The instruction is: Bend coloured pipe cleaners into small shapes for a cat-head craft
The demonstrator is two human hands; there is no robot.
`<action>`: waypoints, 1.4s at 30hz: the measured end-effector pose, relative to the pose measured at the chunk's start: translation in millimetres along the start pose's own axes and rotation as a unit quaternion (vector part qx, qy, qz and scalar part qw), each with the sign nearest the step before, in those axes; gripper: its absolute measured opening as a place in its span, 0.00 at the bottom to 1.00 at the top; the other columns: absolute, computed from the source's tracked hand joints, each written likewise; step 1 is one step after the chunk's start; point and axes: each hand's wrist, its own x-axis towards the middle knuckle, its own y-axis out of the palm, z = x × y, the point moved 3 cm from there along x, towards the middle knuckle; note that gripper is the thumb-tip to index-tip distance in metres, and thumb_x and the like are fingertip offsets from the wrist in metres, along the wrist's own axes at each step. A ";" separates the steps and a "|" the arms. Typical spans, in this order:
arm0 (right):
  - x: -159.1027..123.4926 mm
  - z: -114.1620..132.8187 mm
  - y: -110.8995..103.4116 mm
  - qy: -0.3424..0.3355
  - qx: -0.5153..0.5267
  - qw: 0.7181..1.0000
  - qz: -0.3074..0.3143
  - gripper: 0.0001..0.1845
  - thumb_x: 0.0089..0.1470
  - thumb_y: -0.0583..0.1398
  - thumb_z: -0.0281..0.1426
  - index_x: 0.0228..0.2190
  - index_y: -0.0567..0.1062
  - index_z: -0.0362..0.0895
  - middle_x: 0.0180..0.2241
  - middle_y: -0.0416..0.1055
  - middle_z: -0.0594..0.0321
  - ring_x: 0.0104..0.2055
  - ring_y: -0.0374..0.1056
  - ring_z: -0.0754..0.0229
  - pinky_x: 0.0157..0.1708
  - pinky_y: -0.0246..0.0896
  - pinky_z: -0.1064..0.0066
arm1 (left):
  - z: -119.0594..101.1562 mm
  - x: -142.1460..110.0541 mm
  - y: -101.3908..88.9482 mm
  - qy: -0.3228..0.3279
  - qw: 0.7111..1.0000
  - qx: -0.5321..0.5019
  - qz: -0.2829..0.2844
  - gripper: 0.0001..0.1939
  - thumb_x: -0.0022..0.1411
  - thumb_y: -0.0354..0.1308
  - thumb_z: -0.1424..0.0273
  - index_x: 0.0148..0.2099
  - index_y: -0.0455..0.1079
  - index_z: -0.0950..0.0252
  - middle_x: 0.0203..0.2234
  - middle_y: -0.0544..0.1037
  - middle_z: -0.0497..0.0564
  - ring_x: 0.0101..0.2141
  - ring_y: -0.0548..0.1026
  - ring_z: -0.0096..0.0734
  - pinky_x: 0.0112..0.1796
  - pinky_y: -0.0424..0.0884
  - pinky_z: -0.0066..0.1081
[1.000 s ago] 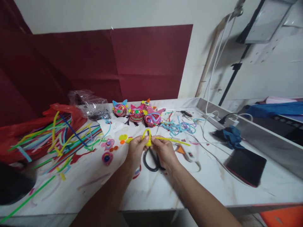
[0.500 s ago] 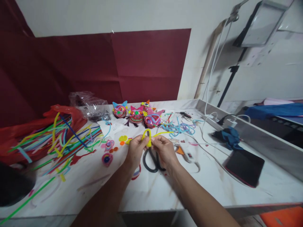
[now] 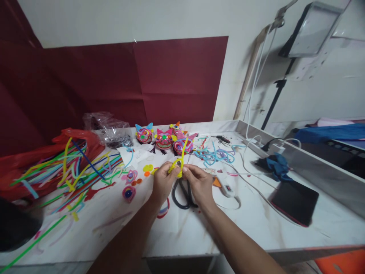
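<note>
Just beyond the black-handled scissors (image 3: 182, 207) on the counter (image 3: 242, 232), the left hand (image 3: 164, 182) and right hand (image 3: 199, 183) pinch a yellow fuzzy strip (image 3: 184, 153), partly looped, one end standing up. Farther beyond the scissors sit colourful animal heads (image 3: 164, 140). Well left of the scissors, multicoloured strips (image 3: 94, 161) lie on and beside a red bag (image 3: 91, 137); to their right lie a white corded tool (image 3: 227, 188) and, farther out, a flat black device (image 3: 296, 201).

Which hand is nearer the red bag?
Left. The left hand is to the right of the red bag; the right hand is farther right, beyond the left.
</note>
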 end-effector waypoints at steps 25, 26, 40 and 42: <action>-0.9 14.0 0.2 -0.196 -0.089 0.972 0.096 0.09 0.57 0.61 0.34 0.33 0.83 0.50 0.31 0.75 0.59 0.34 0.70 0.57 0.37 0.64 0.64 | -6.5 0.8 -0.7 -0.077 0.996 -0.045 0.010 0.14 0.43 0.71 0.61 0.25 0.72 0.65 0.17 0.73 0.45 0.22 0.70 0.26 0.25 0.67 0.26; -0.8 14.2 0.1 -0.195 -0.089 0.972 0.095 0.09 0.57 0.61 0.34 0.33 0.83 0.50 0.31 0.75 0.59 0.34 0.70 0.57 0.36 0.64 0.65 | -6.6 0.7 -0.4 -0.081 0.995 -0.054 0.008 0.15 0.42 0.71 0.62 0.26 0.72 0.65 0.18 0.74 0.45 0.21 0.70 0.26 0.25 0.67 0.25; -0.6 10.7 1.5 -0.178 -0.085 0.976 0.089 0.09 0.57 0.60 0.33 0.30 0.82 0.47 0.26 0.71 0.62 0.29 0.67 0.61 0.29 0.62 0.71 | 3.5 2.4 -0.7 -0.115 0.988 -0.098 0.026 0.18 0.42 0.73 0.62 0.27 0.69 0.66 0.16 0.72 0.43 0.18 0.67 0.20 0.22 0.62 0.23; -0.3 9.2 1.3 -0.177 -0.085 0.977 0.089 0.09 0.56 0.60 0.33 0.29 0.81 0.46 0.26 0.71 0.62 0.29 0.67 0.62 0.29 0.62 0.71 | 6.4 2.7 -0.8 -0.117 0.988 -0.094 0.031 0.19 0.41 0.73 0.62 0.28 0.69 0.66 0.16 0.72 0.43 0.17 0.67 0.20 0.22 0.62 0.23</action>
